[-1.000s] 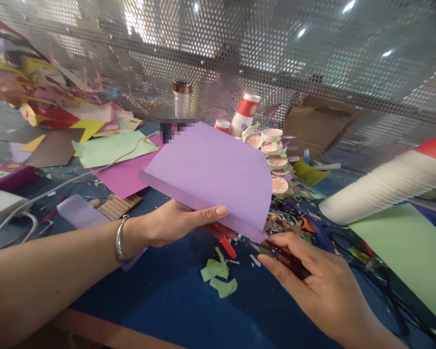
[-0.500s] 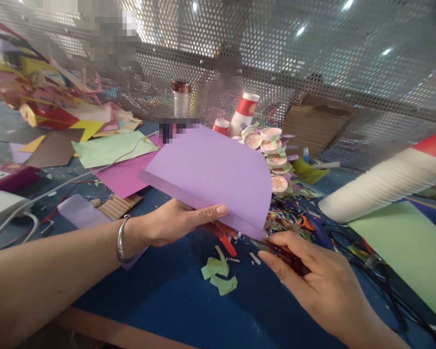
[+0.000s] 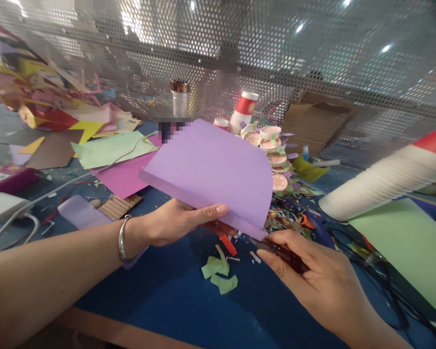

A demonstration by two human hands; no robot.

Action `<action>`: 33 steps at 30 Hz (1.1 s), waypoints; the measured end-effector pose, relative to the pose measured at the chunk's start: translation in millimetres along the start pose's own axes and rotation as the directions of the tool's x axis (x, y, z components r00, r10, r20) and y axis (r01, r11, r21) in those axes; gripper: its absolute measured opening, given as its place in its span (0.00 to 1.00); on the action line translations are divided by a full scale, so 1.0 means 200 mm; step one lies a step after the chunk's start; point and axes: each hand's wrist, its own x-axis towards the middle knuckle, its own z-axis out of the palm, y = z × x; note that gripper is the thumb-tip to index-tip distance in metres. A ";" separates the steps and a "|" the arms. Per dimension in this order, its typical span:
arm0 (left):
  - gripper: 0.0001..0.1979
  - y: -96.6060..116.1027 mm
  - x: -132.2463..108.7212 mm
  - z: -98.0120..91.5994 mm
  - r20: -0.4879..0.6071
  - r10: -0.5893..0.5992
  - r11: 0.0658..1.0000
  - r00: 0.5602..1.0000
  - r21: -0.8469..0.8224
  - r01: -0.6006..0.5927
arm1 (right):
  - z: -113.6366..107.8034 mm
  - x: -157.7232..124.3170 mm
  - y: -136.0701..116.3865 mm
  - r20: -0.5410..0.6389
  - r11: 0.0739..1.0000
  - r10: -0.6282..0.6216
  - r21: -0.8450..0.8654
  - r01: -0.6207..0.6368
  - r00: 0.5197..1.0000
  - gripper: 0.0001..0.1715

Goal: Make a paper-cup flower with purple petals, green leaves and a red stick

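Observation:
A large purple sheet of paper (image 3: pixel 214 169), folded along its near edge, is held up over the blue table. My left hand (image 3: pixel 181 220) grips that folded edge, thumb on top and fingers underneath. At the sheet's lower right corner, my right hand (image 3: pixel 308 276) is closed round dark-handled scissors (image 3: pixel 287 254), whose blades meet the paper's edge and are partly hidden. Below the sheet lie green paper scraps (image 3: pixel 220 276) and a red piece (image 3: pixel 228 245).
Stacked paper cups (image 3: pixel 381 177) lean in from the right above a green sheet (image 3: pixel 407 247). Small decorated cups (image 3: pixel 276 157) stand behind the purple paper, near a lidded jar (image 3: pixel 180 99). Coloured papers (image 3: pixel 112 148) and a white cable (image 3: pixel 69 182) are on the left. Black cables (image 3: pixel 378 281) lie right.
The purple sheet's upper part has shifted slightly upward. Both hands keep almost the same place and hold.

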 end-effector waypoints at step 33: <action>0.18 -0.03 0.01 0.02 -0.095 0.019 0.993 0.995 0.114 -0.008 | 0.00 0.00 -0.03 -0.026 1.000 -0.027 -0.005 0.027 0.999 0.07</action>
